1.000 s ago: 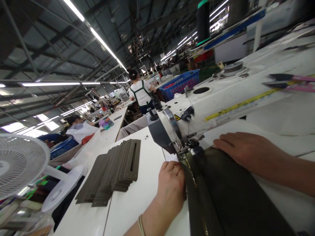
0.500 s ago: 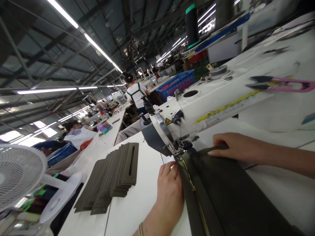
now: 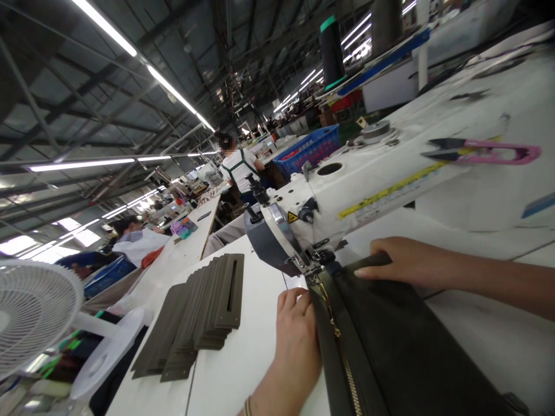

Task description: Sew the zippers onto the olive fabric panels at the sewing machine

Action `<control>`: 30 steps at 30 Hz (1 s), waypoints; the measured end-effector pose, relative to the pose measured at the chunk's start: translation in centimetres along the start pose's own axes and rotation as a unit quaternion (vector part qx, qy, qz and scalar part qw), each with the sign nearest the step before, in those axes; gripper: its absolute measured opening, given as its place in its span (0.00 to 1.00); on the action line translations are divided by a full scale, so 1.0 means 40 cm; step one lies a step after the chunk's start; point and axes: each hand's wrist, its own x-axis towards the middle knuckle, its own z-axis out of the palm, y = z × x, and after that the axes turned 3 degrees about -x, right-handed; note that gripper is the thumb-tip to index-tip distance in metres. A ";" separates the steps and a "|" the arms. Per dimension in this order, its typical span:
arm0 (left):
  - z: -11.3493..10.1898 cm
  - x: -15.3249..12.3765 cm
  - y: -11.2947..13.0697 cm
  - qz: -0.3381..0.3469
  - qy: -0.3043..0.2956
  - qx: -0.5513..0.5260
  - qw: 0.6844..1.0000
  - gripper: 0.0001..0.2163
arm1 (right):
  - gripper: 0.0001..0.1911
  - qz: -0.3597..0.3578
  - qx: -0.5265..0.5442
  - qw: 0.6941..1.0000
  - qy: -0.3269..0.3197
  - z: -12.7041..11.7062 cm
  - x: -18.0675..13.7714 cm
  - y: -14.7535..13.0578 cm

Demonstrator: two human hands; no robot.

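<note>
Factory sewing line, white tabletop (image 3: pixel 243 358): left hand (image 3: pixel 297 335) and right hand (image 3: pixel 401 263), both flat and open, press the zippered olive panel (image 3: pixel 390 341) under the sewing machine (image 3: pixel 347 190) foot, mid-seam; next requires steady straight feeding.

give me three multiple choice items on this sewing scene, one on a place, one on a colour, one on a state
1. Where does the pink thread snips lie?
A. on top of the sewing machine
B. in the blue crate
C. beside the fan

2. What colour is the fabric at the needle?
A. red
B. dark olive
C. white

3. How is the right hand?
A. lifted in the air
B. gripping the snips
C. flat on the fabric

A: it rests on the machine's white arm.
B: dark olive beside a gold zipper.
C: palm down on the fabric's far edge.
</note>
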 end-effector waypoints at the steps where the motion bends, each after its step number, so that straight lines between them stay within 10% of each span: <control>1: 0.000 -0.001 0.000 -0.002 0.001 -0.005 1.000 0.09 | 0.25 -0.003 0.006 1.000 -0.010 -0.003 -0.002 -0.003; 6: 0.000 -0.003 -0.001 -0.003 0.002 -0.012 1.000 0.09 | 0.27 -0.037 0.049 0.997 -0.050 -0.002 -0.007 0.000; 13: -0.004 -0.002 -0.003 0.018 0.007 -0.003 1.000 0.07 | 0.12 -0.095 -0.012 0.986 0.140 0.027 -0.006 0.036; 22: -0.006 0.001 0.009 0.059 0.009 0.052 0.997 0.08 | 0.07 -0.177 -0.120 0.954 0.210 0.038 0.032 0.075; 30: -0.009 -0.015 0.021 -0.021 0.011 -0.063 0.998 0.09 | 0.15 -0.412 -0.250 0.790 0.380 0.165 -0.033 -0.056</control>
